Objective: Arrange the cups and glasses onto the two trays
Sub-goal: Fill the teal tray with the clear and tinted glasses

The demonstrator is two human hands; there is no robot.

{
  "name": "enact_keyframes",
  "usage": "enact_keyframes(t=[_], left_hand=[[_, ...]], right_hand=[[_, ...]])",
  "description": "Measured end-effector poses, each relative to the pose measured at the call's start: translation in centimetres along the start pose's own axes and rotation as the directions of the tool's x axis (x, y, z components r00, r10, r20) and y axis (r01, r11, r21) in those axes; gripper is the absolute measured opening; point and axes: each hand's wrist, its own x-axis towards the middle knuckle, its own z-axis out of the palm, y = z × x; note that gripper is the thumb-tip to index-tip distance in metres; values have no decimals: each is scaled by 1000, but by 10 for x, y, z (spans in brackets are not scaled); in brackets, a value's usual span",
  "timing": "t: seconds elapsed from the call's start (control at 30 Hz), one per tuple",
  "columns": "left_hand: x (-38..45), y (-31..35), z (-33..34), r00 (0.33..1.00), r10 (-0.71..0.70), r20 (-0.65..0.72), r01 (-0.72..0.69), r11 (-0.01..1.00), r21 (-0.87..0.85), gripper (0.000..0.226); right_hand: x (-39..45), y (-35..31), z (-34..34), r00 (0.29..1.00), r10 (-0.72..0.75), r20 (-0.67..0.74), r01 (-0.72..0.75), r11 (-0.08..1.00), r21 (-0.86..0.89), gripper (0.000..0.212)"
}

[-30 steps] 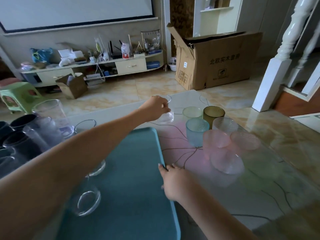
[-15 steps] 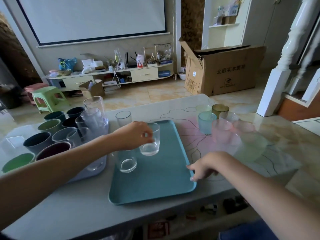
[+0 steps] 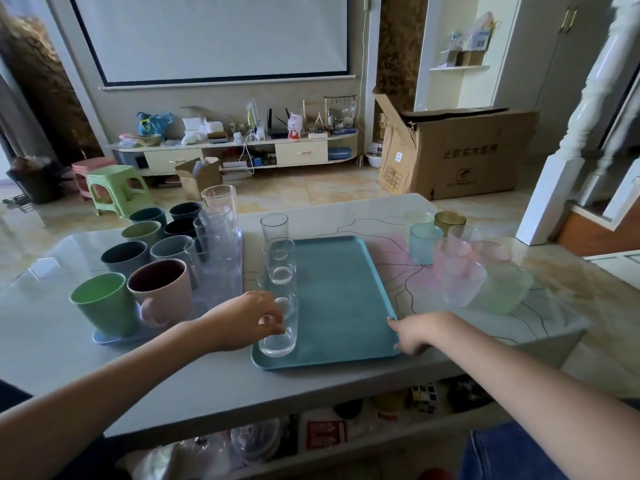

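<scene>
A teal tray (image 3: 339, 292) lies in the middle of the table. My left hand (image 3: 252, 317) grips a clear glass (image 3: 280, 327) standing at the tray's near left corner. Two more clear glasses (image 3: 280, 259) stand in a row behind it along the tray's left side. My right hand (image 3: 415, 332) rests on the tray's near right edge, fingers curled at the rim. A pale blue tray (image 3: 114, 337) on the left carries several coloured mugs (image 3: 104, 303) and tall clear glasses (image 3: 216, 251). Several tinted glasses (image 3: 457, 268) stand on the table to the right.
The table's near edge (image 3: 242, 400) runs below the trays, with a cluttered shelf underneath. A cardboard box (image 3: 460, 154), a TV bench (image 3: 242, 150) and plastic stools (image 3: 116, 188) stand on the floor beyond. A white stair post (image 3: 568, 150) rises at right.
My left hand carried a clear glass from the table's far side onto the teal tray, down to its near left corner. My right hand stayed at the tray's right edge.
</scene>
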Motion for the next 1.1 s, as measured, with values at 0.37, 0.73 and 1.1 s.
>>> enact_keyframes(t=[0.37, 0.73, 1.1], left_hand=[[-9, -12, -7, 993, -100, 66, 101, 995, -23, 52], [16, -77, 54, 766, -639, -75, 310, 469, -827, 26], [67, -66, 88, 729, -599, -333, 154, 616, -772, 43]], right_hand=[[4, 2, -4, 999, -49, 22, 50, 996, -75, 68], [17, 31, -67, 818, -7, -575, 222, 926, 304, 26], [116, 84, -143, 602, 380, -702, -137, 916, 378, 27]])
